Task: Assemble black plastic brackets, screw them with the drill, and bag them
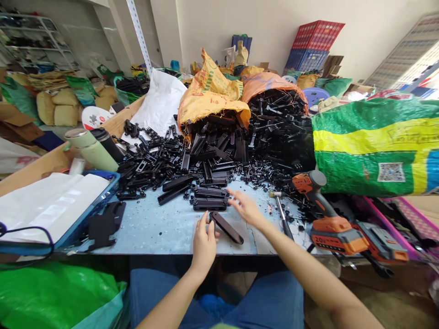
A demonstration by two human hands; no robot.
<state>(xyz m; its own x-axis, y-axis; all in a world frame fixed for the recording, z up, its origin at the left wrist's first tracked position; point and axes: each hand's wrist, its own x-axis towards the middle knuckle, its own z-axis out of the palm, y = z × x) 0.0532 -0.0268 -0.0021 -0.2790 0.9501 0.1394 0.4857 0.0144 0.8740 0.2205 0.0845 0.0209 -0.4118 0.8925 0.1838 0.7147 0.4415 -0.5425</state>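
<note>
A long black plastic bar (227,228) lies at a slant near the front edge of the blue-white worktop (144,228). My left hand (205,240) is at its upper left end, thumb and fingers loosely curved and apart; whether they touch it is hard to tell. Beyond it, similar black bars (211,204) lie side by side in a small stack. My right hand (247,209) reaches over from the right with fingers spread, its fingertips at the right end of this stack. Neither hand is visibly gripping anything.
A heap of black plastic parts (154,157) spills from an orange sack (212,103). Loose screws (264,173) lie right of centre. A hammer (283,214) and a cordless driver (329,217) are at right. Left are a blue tray (115,178) and a green bottle (92,148).
</note>
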